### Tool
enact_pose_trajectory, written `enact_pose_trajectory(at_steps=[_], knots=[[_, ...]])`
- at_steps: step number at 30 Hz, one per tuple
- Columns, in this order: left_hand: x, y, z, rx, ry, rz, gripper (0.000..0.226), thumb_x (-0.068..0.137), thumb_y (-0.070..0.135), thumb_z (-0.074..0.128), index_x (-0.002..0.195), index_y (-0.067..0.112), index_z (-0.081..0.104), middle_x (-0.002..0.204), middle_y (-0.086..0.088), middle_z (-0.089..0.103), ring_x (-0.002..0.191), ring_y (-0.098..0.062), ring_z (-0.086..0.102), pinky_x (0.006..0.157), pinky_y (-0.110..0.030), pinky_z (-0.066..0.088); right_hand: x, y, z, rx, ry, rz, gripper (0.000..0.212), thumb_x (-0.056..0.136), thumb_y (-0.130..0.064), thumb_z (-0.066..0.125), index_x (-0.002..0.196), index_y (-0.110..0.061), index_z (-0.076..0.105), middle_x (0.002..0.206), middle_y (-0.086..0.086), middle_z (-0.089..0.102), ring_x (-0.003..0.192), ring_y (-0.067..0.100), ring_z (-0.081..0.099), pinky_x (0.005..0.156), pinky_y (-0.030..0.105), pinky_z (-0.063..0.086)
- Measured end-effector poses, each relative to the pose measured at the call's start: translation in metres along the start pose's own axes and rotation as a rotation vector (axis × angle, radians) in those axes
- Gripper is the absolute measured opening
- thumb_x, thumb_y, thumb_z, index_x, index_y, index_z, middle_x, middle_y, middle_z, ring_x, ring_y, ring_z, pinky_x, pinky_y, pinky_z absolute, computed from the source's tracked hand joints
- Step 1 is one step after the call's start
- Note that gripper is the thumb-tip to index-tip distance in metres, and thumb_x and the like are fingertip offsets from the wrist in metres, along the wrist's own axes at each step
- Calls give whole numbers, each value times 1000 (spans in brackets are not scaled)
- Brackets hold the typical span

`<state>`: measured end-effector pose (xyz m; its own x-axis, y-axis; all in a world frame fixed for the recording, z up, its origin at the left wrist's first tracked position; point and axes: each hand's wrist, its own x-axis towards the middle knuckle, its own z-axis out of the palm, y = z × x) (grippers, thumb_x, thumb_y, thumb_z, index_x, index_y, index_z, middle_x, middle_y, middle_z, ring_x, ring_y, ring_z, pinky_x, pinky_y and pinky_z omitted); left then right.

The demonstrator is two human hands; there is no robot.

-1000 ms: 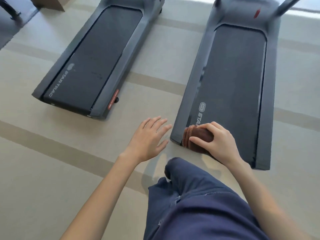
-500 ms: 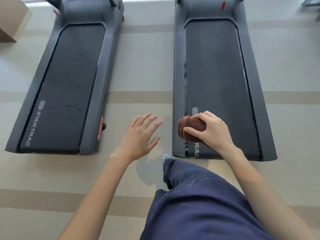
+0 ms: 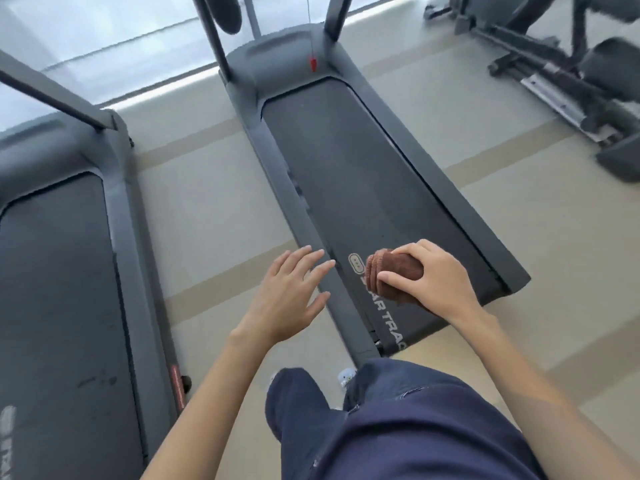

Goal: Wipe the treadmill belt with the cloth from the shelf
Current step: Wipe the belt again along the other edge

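Observation:
A folded brown cloth point(image 3: 381, 273) is gripped in my right hand point(image 3: 436, 275), held over the near end of the dark treadmill belt point(image 3: 363, 174), beside the white logo. Whether the cloth touches the belt I cannot tell. My left hand point(image 3: 287, 296) hovers open with fingers spread, over the floor and the treadmill's grey left side rail point(image 3: 294, 209). My legs in navy trousers point(image 3: 398, 427) fill the bottom of the view at the belt's near end.
A second treadmill point(image 3: 59, 289) lies parallel on the left, a strip of beige floor point(image 3: 194, 209) between the two. Uprights point(image 3: 214, 36) rise at the far end of both. Another exercise machine point(image 3: 571, 74) stands at the far right.
The view has swung and moved closer to the right treadmill's near end. My right hand with the cloth sits a little further onto the belt. The left hand stays open beside it.

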<state>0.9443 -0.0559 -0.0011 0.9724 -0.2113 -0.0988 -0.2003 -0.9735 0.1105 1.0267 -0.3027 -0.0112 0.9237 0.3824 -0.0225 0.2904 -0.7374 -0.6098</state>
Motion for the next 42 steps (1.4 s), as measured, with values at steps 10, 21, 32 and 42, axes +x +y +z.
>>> enact_pose_trajectory(at_steps=[10, 21, 32, 42], knots=[[69, -88, -9, 16, -80, 483, 53, 91, 45, 30, 134, 21, 52, 138, -3, 52, 130, -27, 45, 108, -46, 30, -7, -36, 35, 29, 347, 435, 38, 71, -60, 69, 95, -31, 66, 91, -12, 59, 83, 16, 59, 73, 35, 50], [128, -132, -8, -9, -101, 877, 50, 91, 41, 35, 129, 16, 57, 132, -6, 56, 126, -29, 49, 104, -46, 37, -31, -92, 64, -46, 432, 744, 39, 73, -54, 74, 101, -28, 68, 93, -7, 61, 86, 17, 58, 70, 26, 39], [186, -97, 120, 18, -150, 919, 45, 87, 36, 46, 122, 13, 62, 124, -9, 62, 117, -31, 56, 97, -47, 44, -47, 3, 136, -45, 378, 905, 39, 73, -53, 74, 103, -28, 69, 93, -6, 61, 89, 22, 59, 71, 27, 37], [279, -69, 397, 98, -244, 937, 45, 74, 26, 79, 114, 10, 67, 118, -12, 64, 112, -32, 60, 91, -49, 48, -27, 214, 321, -43, 445, 985, 41, 78, -54, 68, 105, -23, 67, 94, -1, 60, 87, 27, 57, 79, 33, 41]])
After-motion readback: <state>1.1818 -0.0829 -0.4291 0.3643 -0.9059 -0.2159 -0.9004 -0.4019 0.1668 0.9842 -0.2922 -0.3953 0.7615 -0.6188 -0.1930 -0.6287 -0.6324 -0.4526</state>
